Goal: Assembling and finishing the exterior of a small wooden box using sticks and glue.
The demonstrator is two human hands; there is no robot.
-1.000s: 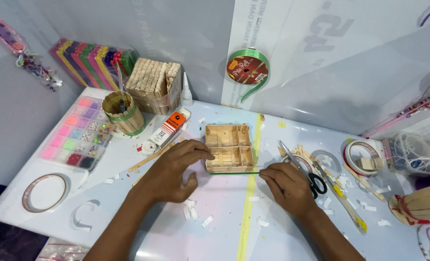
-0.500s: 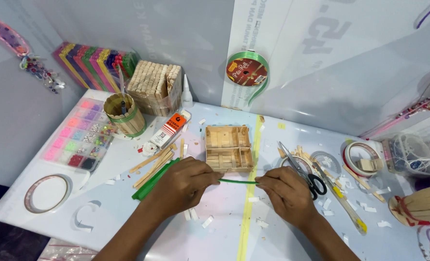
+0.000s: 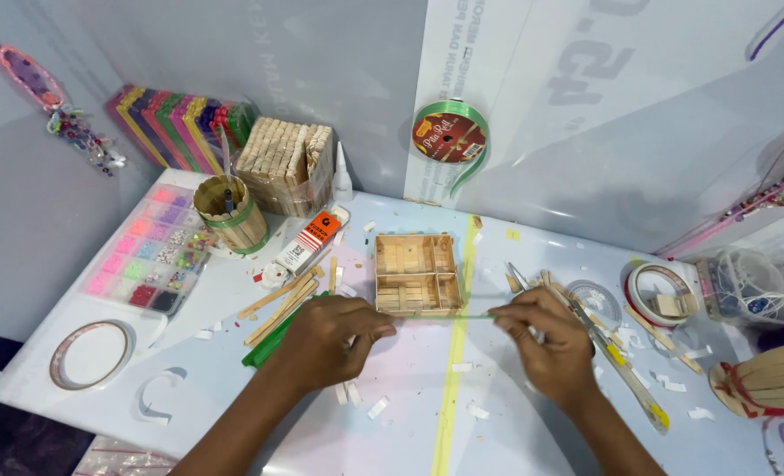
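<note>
A thin green ribbon (image 3: 445,316) is stretched flat between my two hands, just in front of a small open box made of wooden sticks (image 3: 415,273). My left hand (image 3: 326,339) pinches the ribbon's left end at the box's near left corner. My right hand (image 3: 546,339) pinches the right end, to the right of the box. Under my left hand lie loose wooden sticks (image 3: 282,300) and a green strip (image 3: 264,348).
A green ribbon roll (image 3: 449,137) leans on the back wall. A stick-built cup (image 3: 230,214), a stick block (image 3: 286,167), a bead tray (image 3: 149,251), a glue tube (image 3: 308,242), scissors (image 3: 577,304), tape rolls (image 3: 90,354) and paper scraps lie about. A yellow-green line (image 3: 453,370) runs down the table.
My left hand slid from the box's left side toward me, then back up to the box's near left corner. The ribbon is now stretched level between both hands along the box's front edge.
</note>
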